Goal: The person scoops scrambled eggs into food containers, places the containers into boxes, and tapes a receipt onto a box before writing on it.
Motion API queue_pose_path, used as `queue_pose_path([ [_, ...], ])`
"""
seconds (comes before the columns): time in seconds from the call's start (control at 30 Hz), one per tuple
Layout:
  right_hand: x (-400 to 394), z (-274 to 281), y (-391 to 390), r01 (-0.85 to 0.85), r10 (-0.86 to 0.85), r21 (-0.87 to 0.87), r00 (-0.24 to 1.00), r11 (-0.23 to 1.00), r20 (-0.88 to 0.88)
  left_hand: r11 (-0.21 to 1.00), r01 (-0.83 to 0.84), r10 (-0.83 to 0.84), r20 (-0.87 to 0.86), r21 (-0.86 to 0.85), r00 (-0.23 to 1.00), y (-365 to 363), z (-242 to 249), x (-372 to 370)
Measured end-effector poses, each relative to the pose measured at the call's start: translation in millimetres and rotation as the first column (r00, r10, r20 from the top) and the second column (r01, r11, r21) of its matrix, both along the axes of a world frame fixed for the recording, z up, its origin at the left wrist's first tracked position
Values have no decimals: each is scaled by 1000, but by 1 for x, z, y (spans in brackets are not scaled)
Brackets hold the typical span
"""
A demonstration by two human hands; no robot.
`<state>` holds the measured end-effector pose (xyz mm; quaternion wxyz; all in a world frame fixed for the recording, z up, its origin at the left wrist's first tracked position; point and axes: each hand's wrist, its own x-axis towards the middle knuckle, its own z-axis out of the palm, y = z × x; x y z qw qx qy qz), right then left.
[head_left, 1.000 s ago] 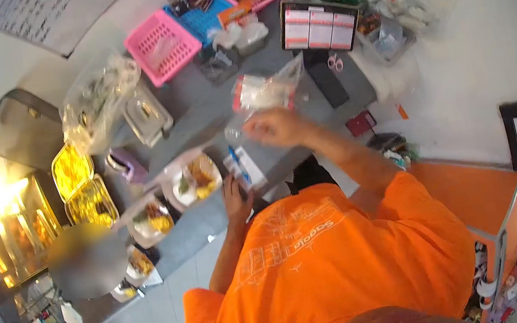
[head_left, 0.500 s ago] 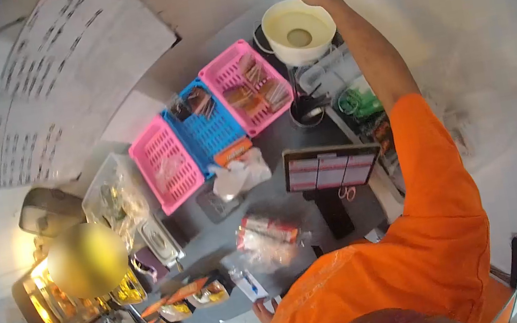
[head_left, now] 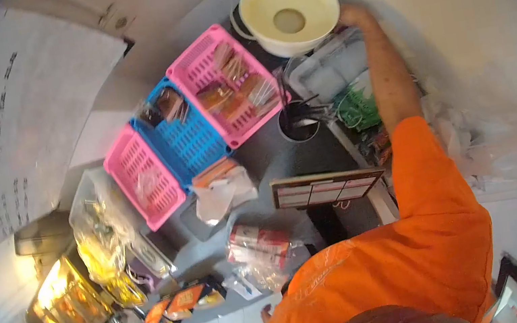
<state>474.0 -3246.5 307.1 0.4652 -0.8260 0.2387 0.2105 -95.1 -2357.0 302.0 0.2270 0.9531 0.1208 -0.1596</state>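
My right arm, in an orange sleeve, reaches to the far right side of a cream bucket [head_left: 329,21]. My right hand [head_left: 353,14] is at the bucket's outer rim; its fingers are blurred and partly hidden, so what they hold cannot be made out. A round patch shows on the bucket's bottom. Below the bucket is a clear plastic container [head_left: 332,68]. Only a small part of my left hand [head_left: 267,314] shows, low beside my body near the counter's front edge; its grip is unclear.
Pink baskets [head_left: 188,70] and a blue basket [head_left: 190,142] hold packets. A black cup of utensils [head_left: 299,129], a tablet [head_left: 328,189] and red-and-white packages [head_left: 257,245] stand nearer. At left are a plastic-bag-lined bin [head_left: 93,216] and a lit food tray [head_left: 67,303].
My right hand has moved from above the bucket's back rim down to its right side. My left hand has drawn back from the counter edge. The whole view has shifted and turned.
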Motion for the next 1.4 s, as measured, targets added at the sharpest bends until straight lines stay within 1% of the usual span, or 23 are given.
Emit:
queue_pose_path([
  [0.03, 2, 7, 9, 76, -72, 57, 996, 995, -59, 1000, 6, -6, -9, -4, 1000, 6, 1, -4],
  [0.13, -24, 22, 8, 103, -120, 129, 984, 986, 131, 1000, 10, -11, -42, -4, 999, 12, 4, 1],
  [0.23, -29, 48, 23, 239, -275, 178, 937, 954, 217, 999, -31, 27, -108, -38, 994, 14, 0, -9],
  [0.33, -32, 41, 34, 355, -468, 432, 863, 829, 189, 988, -132, 117, -187, -73, 975, 8, 1, -18],
  [0.4, -31, 47, 44, 445, -548, 379, 805, 811, 228, 980, -157, 119, -279, -121, 953, 11, -3, -9],
  [0.43, -30, 49, 49, 489, -585, 355, 772, 797, 249, 981, -139, 99, -266, -136, 959, 11, -3, -7],
  [0.47, -23, 34, 36, 489, -597, 357, 732, 796, 327, 981, -121, 80, -252, -151, 964, 7, 0, -1],
  [0.53, -4, -15, -6, 489, -610, 365, 640, 793, 467, 989, -23, 6, -114, -148, 993, -38, 52, 45],
  [0.63, 12, 11, -5, 576, -501, 70, 638, 814, 585, 957, 156, -147, 55, -245, 988, -77, 87, 105],
  [0.67, 17, 22, -8, 546, -363, -87, 659, 833, 658, 953, 170, -150, 96, -251, 984, -88, 93, 119],
  [0.7, 21, 33, -12, 517, -216, -243, 675, 821, 706, 949, 185, -154, 137, -255, 979, -99, 98, 131],
  [0.73, 24, 44, -16, 488, -62, -395, 686, 778, 725, 944, 201, -159, 176, -260, 971, -107, 103, 138],
  [0.77, 28, 60, -16, 500, 17, -465, 667, 730, 745, 934, 238, -192, 188, -265, 963, -111, 106, 144],
  [0.87, 22, 129, -3, 393, -13, -404, 730, 826, 683, 901, 329, -270, 229, -282, 935, -118, 109, 156],
  [0.9, 21, 146, 4, 380, -29, -300, 660, 875, 750, 894, 342, -276, 247, -289, 929, -122, 108, 157],
  [1.0, 22, 195, 11, 223, 30, -304, 760, 926, 650, 873, 377, -300, 267, -310, 916, -127, 103, 164],
  [1.03, 25, 200, 6, 123, 1, -133, 730, 983, 683, 866, 388, -310, 270, -316, 911, -127, 101, 167],
  [1.07, 26, 212, 17, 84, 163, -302, 691, 949, 705, 861, 407, -331, 271, -306, 904, -126, 100, 168],
  [1.13, 31, 248, 70, 44, 476, -612, 584, 790, 657, 850, 444, -371, 276, -283, 887, -123, 98, 168],
  [1.17, 33, 264, 94, 116, 525, -710, 593, 695, 611, 868, 409, -344, 253, -282, 904, -118, 96, 165],
  [1.23, 39, 287, 133, 252, 596, -851, 623, 461, 507, 901, 336, -284, 210, -276, 935, -105, 91, 153],
  [1.33, 79, 276, 136, 443, 783, -867, 445, 228, 434, 924, 338, -283, 277, -177, 918, -94, 97, 141],
  [1.4, 108, 266, 159, 306, 662, -947, 690, 96, 291, 950, 265, -227, 220, -167, 949, -81, 91, 121],
])
